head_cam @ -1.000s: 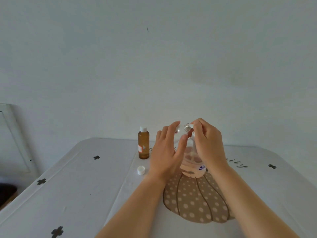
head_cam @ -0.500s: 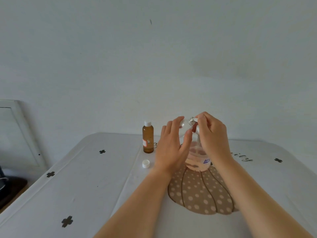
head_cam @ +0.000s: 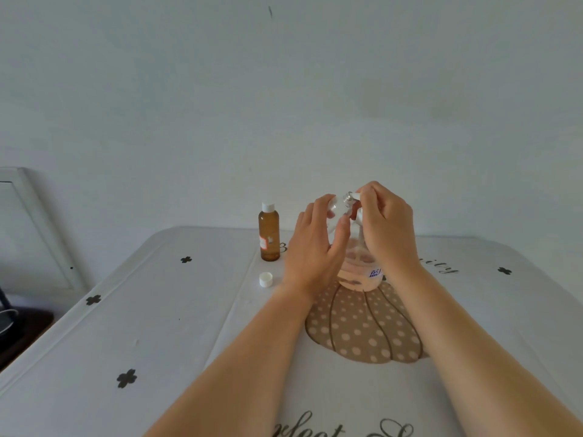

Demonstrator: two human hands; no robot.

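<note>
**A:** Ok, so in the head view we're looking down at both bare hands, raised over the middle of the table (head_cam: pixel 157 310). The left hand (head_cam: pixel 315 247) is wrapping its fingers and thumb round a small clear bottle (head_cam: pixel 336 207). It's holding the bottle tilted, with the silver neck pointing up and to the right.

**B:** Yep, we're seeing the same. The right hand (head_cam: pixel 386 225) is pinching a white bit (head_cam: pixel 356 196) right at that silver neck, with its fingers bunched tight. We're not managing to tell if it's a cap or a nozzle, it's way too small.

**A:** And the small clear bottle is hanging in the air between the two hands, above the pink-liquid container (head_cam: pixel 356 275). That one is standing on the far end of the pumpkin print (head_cam: pixel 362 329). The hands are hiding its top, so we're not calling whether anything is touching it.

**B:** Over on the left we're also getting an amber bottle (head_cam: pixel 269 234), standing upright with its white lid on. A loose white cap (head_cam: pixel 266 279) is lying a bit nearer than it, close to the left wrist but apart from it.

**A:** Last thing, a pale frame (head_cam: pixel 28 222) is leaning on the wall at the far left.
</note>
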